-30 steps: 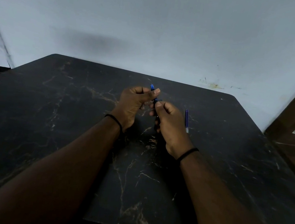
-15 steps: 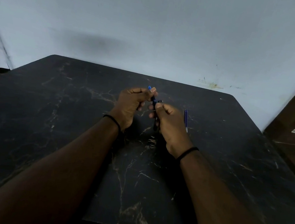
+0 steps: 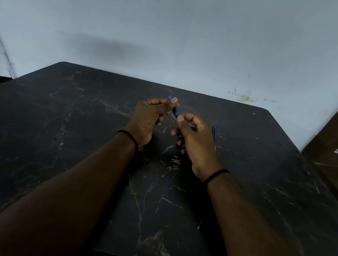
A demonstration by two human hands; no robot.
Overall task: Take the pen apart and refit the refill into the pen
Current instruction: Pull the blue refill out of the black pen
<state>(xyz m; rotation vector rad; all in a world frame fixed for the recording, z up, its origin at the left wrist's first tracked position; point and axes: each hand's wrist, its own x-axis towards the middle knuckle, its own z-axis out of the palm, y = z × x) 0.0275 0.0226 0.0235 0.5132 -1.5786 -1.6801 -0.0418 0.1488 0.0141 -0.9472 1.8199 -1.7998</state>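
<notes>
Blue pen [image 3: 174,112] between both hands, mid-table [image 3: 57,127], far from edges.

Blue pen [image 3: 174,111] slightly more exposed.

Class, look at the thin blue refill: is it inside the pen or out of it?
Out. The refill lies on the black table, beside the right hand, apart from the pen both hands hold.

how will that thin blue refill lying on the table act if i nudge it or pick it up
The refill looks thin and round, so a nudge would probably roll it across the smooth table. Being so slender, it is likely light and somewhat bendy.
</notes>
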